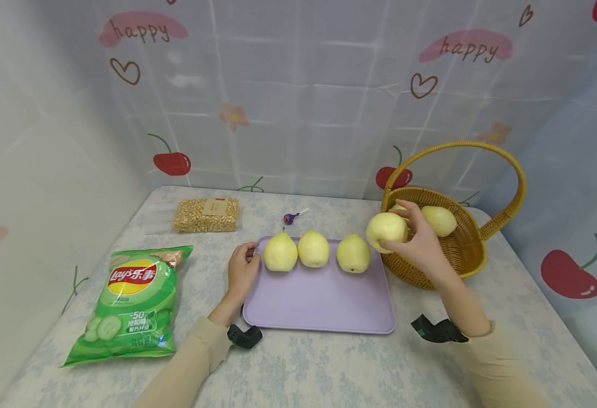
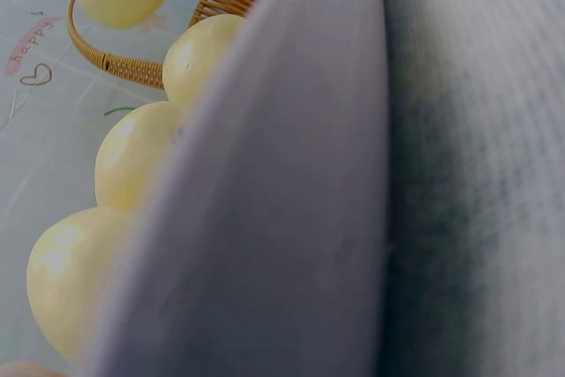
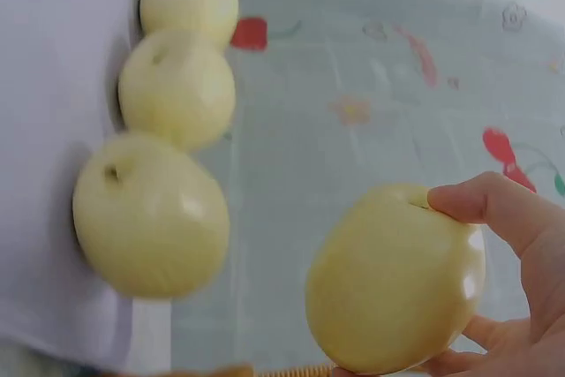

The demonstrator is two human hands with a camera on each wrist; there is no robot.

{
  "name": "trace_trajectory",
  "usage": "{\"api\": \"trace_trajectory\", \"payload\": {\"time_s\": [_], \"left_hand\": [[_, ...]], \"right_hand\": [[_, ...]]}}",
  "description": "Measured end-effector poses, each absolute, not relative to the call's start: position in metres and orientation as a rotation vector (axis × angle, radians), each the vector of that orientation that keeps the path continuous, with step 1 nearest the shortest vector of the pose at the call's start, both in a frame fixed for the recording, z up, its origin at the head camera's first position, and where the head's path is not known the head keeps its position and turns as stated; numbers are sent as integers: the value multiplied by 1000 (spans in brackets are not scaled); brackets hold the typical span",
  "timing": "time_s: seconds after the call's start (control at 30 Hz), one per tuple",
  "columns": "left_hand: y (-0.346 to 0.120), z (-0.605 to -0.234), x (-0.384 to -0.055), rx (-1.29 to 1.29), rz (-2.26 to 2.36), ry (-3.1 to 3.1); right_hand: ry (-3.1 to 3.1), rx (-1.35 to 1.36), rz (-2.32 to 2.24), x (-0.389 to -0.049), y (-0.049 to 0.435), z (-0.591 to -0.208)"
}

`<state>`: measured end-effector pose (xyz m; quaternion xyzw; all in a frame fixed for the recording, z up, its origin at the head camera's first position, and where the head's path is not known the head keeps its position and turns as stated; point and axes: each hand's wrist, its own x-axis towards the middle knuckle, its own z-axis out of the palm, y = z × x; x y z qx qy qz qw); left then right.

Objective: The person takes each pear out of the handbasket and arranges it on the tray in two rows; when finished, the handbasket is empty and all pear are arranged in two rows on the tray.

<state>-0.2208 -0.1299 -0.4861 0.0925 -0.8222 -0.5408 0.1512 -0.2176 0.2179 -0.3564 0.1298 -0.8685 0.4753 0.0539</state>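
Observation:
In my right hand (image 1: 421, 241) I grip a pale yellow pear (image 1: 387, 232), thumb on one side and fingers round the other, raised between the tray and the wicker basket (image 1: 461, 255). My left hand (image 1: 242, 272) holds the lilac tray (image 1: 319, 306) at its upper left edge. Along the tray's far side sit a left pear (image 1: 280, 253), a middle pear (image 1: 314, 249) and a right pear (image 1: 353, 254); the left two nearly touch. Inside the basket lies another pear (image 1: 438, 221), with one more partly hidden behind my right fingers. The tray's outer wall (image 2: 300, 183) fills much of the left wrist view.
A green chip bag (image 1: 130, 306) lies at the left, with a clear pack of yellow grains (image 1: 207, 215) behind it. Beyond the tray is a lollipop (image 1: 290, 218). The basket's tall handle (image 1: 517, 187) arches at the right. A printed curtain (image 1: 298, 113) hangs behind the table.

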Motion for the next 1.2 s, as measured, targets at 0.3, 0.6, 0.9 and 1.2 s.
{"api": "trace_trajectory", "payload": {"time_s": [0.3, 0.6, 0.9, 1.2], "left_hand": [[-131, -487, -222, 270, -1551, -2358], [-131, -488, -223, 259, -1548, -2357], [-131, -490, -224, 255, -1550, -2360], [-132, -491, -224, 238, -1545, -2358]], "right_hand": [[-2608, 670, 1609, -209, 163, -372], [-2624, 918, 1669, -187, 108, -392], [-2663, 1215, 1563, -175, 80, -415], [-2707, 1243, 1563, -173, 68, -432]]}}
